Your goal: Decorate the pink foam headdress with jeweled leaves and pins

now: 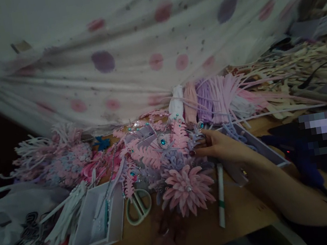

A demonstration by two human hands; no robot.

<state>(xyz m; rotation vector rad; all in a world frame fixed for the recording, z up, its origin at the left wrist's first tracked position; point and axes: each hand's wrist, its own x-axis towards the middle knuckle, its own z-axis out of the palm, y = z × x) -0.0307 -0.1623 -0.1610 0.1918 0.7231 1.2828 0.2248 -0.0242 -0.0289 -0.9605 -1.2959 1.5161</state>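
My right hand (221, 146) reaches in from the right to a heap of pink and purple foam decorations (155, 148). Its fingertips pinch a small purple ornament with a teal gem (199, 126) at the heap's right side. A large pink foam flower (188, 189) lies at the front of the heap. Just below that flower, at the bottom centre, is my left hand (166, 240). It is dark and blurred, so its grip cannot be made out.
Pale green scissors (138, 206), an open white box (118, 229) and a white pen (221, 194) lie on the wooden table (246, 213). A spotted cloth (140, 51) hangs behind. Rolled foam bundles (209, 98) and cut strips (297, 68) fill the right; a plastic bag (5, 222) lies left.
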